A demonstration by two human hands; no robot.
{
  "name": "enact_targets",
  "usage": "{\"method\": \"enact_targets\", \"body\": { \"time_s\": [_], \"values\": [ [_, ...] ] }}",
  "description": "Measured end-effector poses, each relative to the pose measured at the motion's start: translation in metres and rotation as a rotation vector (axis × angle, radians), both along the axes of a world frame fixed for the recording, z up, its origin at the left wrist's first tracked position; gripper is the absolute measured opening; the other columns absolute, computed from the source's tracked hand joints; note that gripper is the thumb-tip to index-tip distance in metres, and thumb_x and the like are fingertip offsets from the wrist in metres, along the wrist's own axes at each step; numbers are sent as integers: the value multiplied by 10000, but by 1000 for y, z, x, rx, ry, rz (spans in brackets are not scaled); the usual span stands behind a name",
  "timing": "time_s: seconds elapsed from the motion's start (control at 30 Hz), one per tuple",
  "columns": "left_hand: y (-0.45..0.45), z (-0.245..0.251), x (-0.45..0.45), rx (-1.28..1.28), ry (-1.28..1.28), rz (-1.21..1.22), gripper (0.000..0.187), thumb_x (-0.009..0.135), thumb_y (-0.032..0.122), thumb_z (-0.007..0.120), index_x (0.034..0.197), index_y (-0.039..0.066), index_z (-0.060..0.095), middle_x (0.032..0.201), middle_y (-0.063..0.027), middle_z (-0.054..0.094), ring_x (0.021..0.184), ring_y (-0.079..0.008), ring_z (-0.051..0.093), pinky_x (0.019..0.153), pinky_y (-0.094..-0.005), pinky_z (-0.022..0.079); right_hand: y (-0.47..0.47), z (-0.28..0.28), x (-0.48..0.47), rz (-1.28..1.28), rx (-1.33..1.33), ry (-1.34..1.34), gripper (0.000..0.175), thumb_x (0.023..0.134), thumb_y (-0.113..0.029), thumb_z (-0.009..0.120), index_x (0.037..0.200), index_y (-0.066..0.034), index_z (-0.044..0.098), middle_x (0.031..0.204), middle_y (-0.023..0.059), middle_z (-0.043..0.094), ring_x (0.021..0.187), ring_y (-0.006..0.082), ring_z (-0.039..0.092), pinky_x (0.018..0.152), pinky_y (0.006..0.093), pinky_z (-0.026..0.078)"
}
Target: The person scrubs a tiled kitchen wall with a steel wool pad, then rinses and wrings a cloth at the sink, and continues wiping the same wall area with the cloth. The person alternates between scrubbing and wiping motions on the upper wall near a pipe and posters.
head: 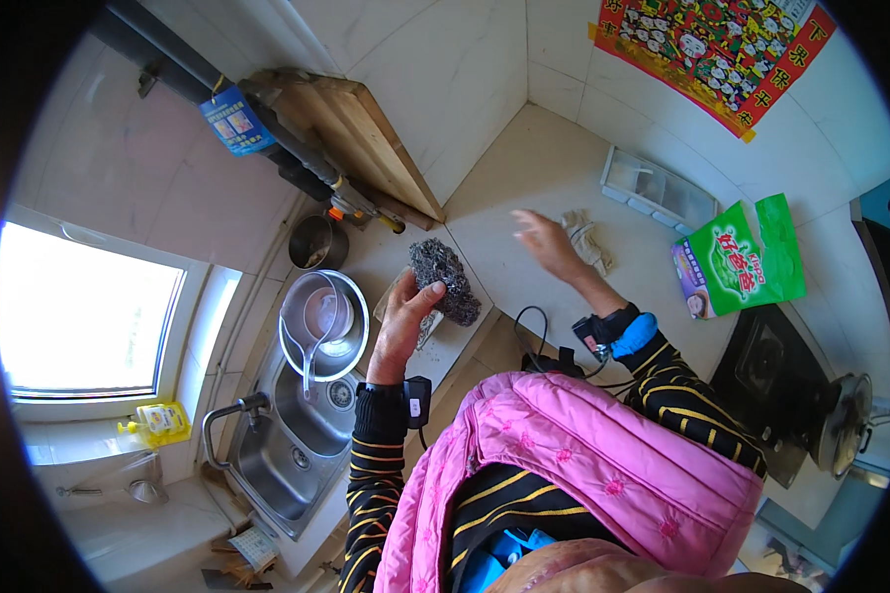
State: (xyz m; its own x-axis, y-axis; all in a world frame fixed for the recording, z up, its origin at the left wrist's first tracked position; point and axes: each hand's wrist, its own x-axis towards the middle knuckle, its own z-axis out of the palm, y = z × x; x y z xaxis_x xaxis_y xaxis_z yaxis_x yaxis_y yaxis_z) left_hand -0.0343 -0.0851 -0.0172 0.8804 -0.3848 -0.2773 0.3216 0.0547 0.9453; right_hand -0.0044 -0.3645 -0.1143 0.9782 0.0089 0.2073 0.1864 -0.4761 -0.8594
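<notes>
My left hand (403, 319) grips a tangled grey metal wool scourer (446, 283) above the counter by the corner. Beneath that hand, and partly covered by it, lies a pale item (429, 326) whose kind I cannot tell. To the right, my right hand (549, 243) hovers over the counter with its fingers apart and nothing in them. A crumpled whitish cloth (587, 241) lies just beyond it. Left of my left hand, a steel basin (361, 326) holds a clear plastic ladle (309, 363) and a bowl, at the edge of the double sink (267, 459).
A wooden board (386, 141) leans against the wall behind a small dark pot (319, 241). At right are a clear divided box (660, 189), a green detergent bag (742, 259) and a black stove (760, 370). A faucet (219, 426) arches over the sink.
</notes>
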Motion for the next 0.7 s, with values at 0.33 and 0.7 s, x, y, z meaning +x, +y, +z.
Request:
{"method": "enact_targets", "body": {
  "time_s": [0.33, 0.7],
  "values": [
    [-15, -28, 27, 308, 47, 71, 385, 911, 347, 653, 1037, -9, 578, 838, -22, 593, 727, -90, 560, 629, -235, 444, -16, 27, -17, 37, -22, -39, 411, 854, -131, 654, 1249, -80, 554, 1106, 133, 626, 957, 301, 638, 838, 377, 509],
    [-64, -41, 62, 267, -20, 13, 248, 936, 188, 615, 1060, -24, 583, 943, -36, 621, 858, -98, 565, 751, -263, 473, 41, 38, 17, 317, 46, 7, 735, 800, -221, 746, 1412, -48, 377, 1260, 203, 496, 1095, 382, 568, 907, 413, 500]
  ]
}}
